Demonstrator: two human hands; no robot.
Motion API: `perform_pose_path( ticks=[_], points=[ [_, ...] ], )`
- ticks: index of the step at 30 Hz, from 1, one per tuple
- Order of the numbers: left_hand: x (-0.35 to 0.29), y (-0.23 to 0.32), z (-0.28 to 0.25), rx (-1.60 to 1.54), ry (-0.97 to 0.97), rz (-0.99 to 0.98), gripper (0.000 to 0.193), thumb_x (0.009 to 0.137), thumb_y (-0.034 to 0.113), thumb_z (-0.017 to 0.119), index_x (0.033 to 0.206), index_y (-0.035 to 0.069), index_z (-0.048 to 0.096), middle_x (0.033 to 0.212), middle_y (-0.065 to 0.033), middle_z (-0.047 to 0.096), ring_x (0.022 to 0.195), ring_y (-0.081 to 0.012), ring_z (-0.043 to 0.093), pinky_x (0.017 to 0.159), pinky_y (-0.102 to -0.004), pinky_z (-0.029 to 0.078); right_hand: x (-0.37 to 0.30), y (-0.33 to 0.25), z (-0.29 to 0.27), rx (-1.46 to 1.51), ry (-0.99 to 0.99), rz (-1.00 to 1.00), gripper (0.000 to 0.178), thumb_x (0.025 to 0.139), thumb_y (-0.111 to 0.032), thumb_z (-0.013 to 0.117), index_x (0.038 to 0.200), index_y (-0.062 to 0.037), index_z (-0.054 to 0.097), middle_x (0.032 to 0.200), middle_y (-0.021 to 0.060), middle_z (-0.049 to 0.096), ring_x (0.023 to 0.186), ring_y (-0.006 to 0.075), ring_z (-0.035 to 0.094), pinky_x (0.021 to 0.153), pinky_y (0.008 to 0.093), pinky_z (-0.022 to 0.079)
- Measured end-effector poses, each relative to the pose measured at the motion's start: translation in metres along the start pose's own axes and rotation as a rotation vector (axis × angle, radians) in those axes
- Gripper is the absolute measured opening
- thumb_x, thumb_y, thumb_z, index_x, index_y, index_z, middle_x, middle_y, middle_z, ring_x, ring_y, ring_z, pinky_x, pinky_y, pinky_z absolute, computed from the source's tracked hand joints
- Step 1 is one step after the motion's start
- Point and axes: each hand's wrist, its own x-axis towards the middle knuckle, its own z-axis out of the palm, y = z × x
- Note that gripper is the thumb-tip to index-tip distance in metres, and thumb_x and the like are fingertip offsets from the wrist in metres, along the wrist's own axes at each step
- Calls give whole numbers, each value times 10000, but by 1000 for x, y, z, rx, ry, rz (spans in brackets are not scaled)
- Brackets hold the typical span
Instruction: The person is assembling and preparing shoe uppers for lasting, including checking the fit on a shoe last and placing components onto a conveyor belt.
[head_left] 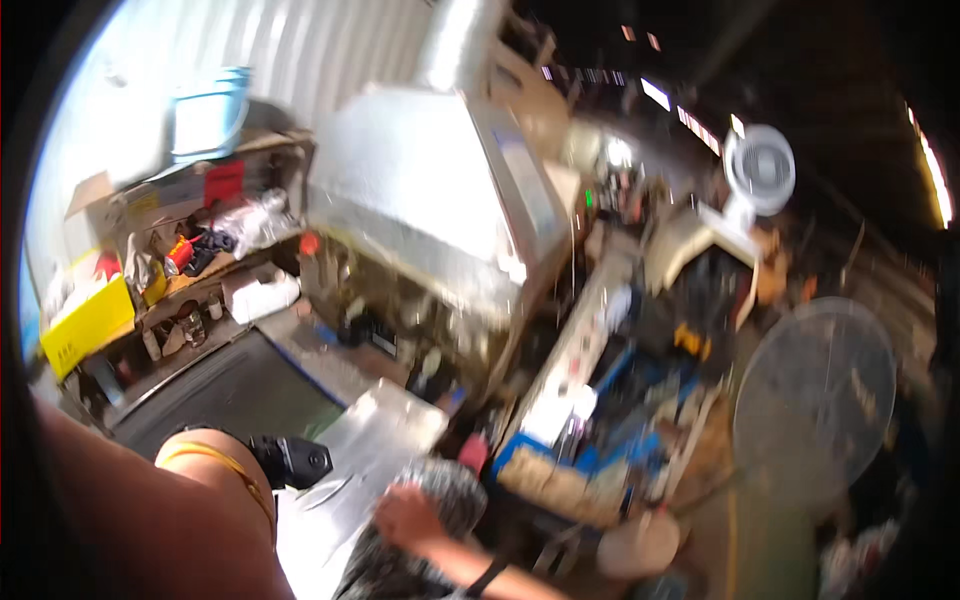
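The picture is smeared by motion. My right hand [408,515] is over grey patterned cloth [445,490] at the lower middle; whether it touches the cloth I cannot tell. Its fingers are too blurred to read, and no held thing can be made out. A dark band [487,577] circles the right wrist. My left arm [150,500] fills the lower left, with a yellow band [215,455] and a black device [290,460] on it. The left hand itself does not show. Beside the device lies a shiny metal sheet [385,430].
A metal hood [420,170] with a duct stands ahead. Cluttered shelves [215,270] with a yellow box [88,325] are at the left. To the right are a blue-edged bin of parts [590,460], a round fan [815,395] and a white fan [760,170].
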Motion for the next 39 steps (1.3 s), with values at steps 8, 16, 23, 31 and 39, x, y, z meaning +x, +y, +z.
perform_pose_path(
  ticks=[8, 16, 23, 31, 39],
  points=[
    [-29, 33, -18, 8, 125, -37, 401, 872, 211, 645, 1223, 37, 559, 1154, -127, 612, 965, -248, 600, 775, -352, 494, 6, -15, -12, 48, 50, -5, 247, 926, -326, 604, 1059, -163, 734, 1224, 16, 666, 1249, 277, 511, 1102, 492, 313],
    [-38, 41, -12, -83, 111, -180, 287, 887, 159, 600, 1147, 38, 621, 1063, -96, 657, 870, -211, 624, 698, -315, 505, -2, 5, -13, 146, 141, -1, 241, 921, -296, 620, 1046, -122, 730, 1184, 57, 662, 1256, 301, 510, 1117, 514, 313],
    [-26, 52, 78, -800, -462, -506, 187, 940, 107, 537, 916, -25, 667, 857, -139, 699, 651, -249, 665, 536, -291, 534, -3, -7, -15, 181, 166, -29, 228, 907, -284, 628, 1012, -107, 724, 1181, 54, 662, 1259, 300, 520, 1123, 500, 318],
    [-51, 56, 55, -1003, -526, -635, 201, 965, 122, 517, 963, -25, 653, 930, -148, 689, 734, -246, 665, 612, -310, 538, 0, 1, -23, 197, 214, -80, 235, 847, -197, 622, 1059, -107, 672, 1233, 53, 614, 1298, 293, 484, 1126, 511, 307],
    [-67, 77, 48, -1056, -291, -539, 206, 976, 149, 509, 1022, -6, 637, 1005, -126, 668, 826, -230, 640, 706, -335, 520, 0, 7, -13, 162, 202, -181, 327, 882, -317, 539, 1115, -114, 647, 1298, 55, 587, 1334, 295, 445, 1135, 503, 281]
  ],
)
